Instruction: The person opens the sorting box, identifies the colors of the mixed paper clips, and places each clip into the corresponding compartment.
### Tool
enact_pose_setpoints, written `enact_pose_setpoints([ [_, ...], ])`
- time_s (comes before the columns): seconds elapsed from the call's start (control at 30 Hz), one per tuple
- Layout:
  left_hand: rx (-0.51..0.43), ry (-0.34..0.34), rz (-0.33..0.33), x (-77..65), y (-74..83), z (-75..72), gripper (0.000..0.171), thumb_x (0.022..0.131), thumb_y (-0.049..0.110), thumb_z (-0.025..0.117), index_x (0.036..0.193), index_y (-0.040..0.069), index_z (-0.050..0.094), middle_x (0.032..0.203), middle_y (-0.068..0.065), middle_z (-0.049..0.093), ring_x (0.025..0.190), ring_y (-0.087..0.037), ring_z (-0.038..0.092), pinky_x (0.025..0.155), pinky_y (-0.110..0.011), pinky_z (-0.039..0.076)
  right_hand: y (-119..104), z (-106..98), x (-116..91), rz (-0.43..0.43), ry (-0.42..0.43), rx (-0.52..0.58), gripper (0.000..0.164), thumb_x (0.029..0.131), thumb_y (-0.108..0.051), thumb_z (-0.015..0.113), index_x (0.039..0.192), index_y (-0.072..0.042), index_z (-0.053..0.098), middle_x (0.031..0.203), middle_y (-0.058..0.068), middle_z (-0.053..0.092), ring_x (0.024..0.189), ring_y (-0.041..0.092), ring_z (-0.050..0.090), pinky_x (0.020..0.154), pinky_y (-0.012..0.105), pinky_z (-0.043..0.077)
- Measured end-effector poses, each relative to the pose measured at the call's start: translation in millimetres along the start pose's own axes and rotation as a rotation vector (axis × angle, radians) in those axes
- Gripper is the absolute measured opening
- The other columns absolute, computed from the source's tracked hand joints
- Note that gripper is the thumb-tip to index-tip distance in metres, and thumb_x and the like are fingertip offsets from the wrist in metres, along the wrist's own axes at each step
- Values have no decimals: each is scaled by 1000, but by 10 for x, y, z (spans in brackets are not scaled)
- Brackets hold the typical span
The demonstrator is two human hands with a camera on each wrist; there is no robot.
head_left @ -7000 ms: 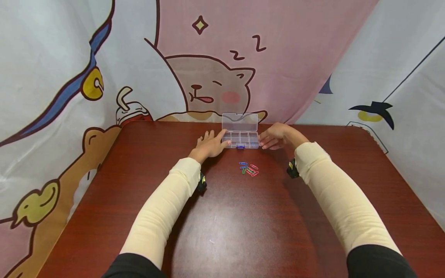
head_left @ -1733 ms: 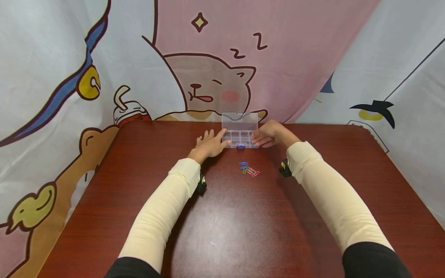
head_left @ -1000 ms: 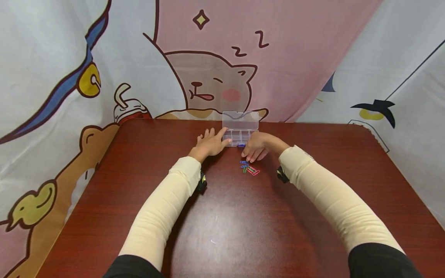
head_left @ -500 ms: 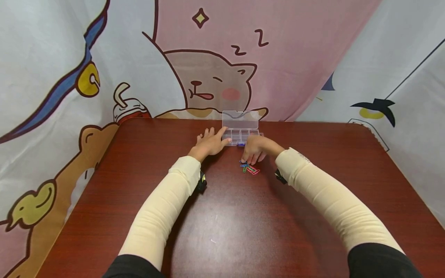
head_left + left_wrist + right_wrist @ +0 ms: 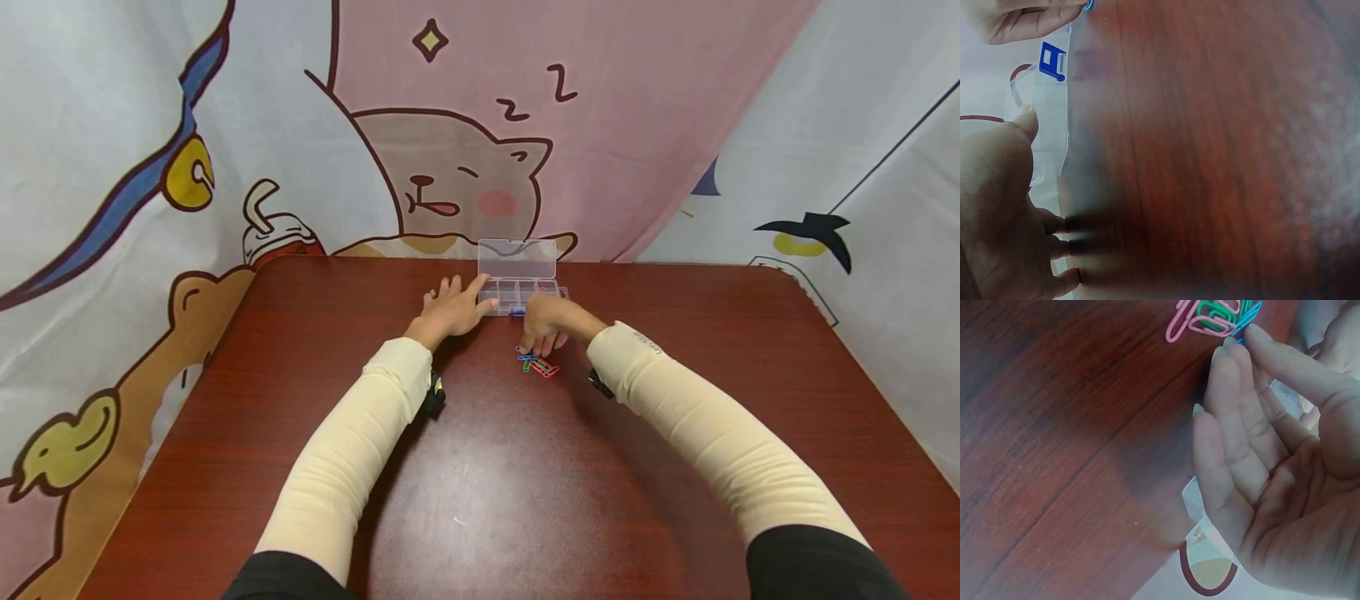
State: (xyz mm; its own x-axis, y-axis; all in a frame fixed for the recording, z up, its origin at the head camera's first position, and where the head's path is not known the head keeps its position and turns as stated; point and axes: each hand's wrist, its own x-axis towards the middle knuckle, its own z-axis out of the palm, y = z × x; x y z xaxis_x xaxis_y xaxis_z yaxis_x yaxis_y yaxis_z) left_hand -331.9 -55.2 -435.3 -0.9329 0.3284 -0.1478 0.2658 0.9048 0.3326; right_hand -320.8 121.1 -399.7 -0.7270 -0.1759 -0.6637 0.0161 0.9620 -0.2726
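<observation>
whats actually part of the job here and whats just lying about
Seemingly part of the job:
clear plastic compartment box, lid open, touched by the left hand
blue wire paper clips at the right hand
pink wire paper clips and green wire paper clips close by

Just around:
glossy red-brown wooden table, the work surface
cartoon-printed fabric backdrop

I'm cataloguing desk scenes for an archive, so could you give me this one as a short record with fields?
surface: reddish-brown table
container: clear compartment box, near the table's far edge
lid: open, standing up at the back
latch: blue, on the box's front
loose items: blue paper clips, green paper clips and pink paper clips, in front of the box
left hand: at the box's left end, spread
right hand: fingers at the blue paper clips; whether one is pinched is unclear
backdrop: printed cloth with a sleeping cartoon animal
</observation>
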Motion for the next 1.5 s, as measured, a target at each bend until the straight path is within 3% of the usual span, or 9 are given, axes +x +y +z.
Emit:
enact_pose_setpoints([
  [0.27, -8, -46, 1, 11, -7, -23, 66, 89, 64, 24, 146, 36, 6, 148, -20, 5, 134, -36, -2, 100, -59, 7, 4, -17, 7, 9, -11, -1, 22, 75, -23, 75, 76, -2, 70, 72, 6, 68, 66, 16, 66, 60, 32, 51],
  [0.57, -4, -7, 16, -22, 7, -15, 65, 90, 63, 25, 146, 34, 11, 147, -22, 13, 133, -38, 6, 99, -59, 11, 32, -50, -51, -33, -44, 30, 23, 77, -26, 72, 78, -3, 71, 74, 6, 68, 67, 15, 65, 61, 31, 51],
  [0.9, -3, -8, 3, -23, 16, -18, 65, 90, 62, 26, 146, 33, 12, 147, -21, 12, 134, -37, 6, 99, -58, 11, 212, -267, -103, -89, -62, 397, 27, 80, -22, 70, 95, 0, 67, 71, 5, 65, 64, 15, 62, 60, 30, 49],
  [1.2, -3, -36, -5, -12, 10, -4, 66, 89, 64, 24, 146, 36, 6, 148, -19, 9, 134, -36, 2, 99, -59, 9, 442, -371, -63, -98, -22, 736, 38, 83, -19, 67, 113, 3, 58, 77, 7, 66, 67, 15, 62, 69, 33, 50],
  [1.5, -6, -11, -4, -45, 30, -24, 63, 91, 60, 27, 146, 34, 11, 148, -19, 11, 134, -36, 6, 100, -56, 11, 596, -443, -53, -79, 39, 873, 44, 86, -22, 64, 121, 2, 53, 87, 8, 67, 76, 18, 65, 76, 35, 49],
])
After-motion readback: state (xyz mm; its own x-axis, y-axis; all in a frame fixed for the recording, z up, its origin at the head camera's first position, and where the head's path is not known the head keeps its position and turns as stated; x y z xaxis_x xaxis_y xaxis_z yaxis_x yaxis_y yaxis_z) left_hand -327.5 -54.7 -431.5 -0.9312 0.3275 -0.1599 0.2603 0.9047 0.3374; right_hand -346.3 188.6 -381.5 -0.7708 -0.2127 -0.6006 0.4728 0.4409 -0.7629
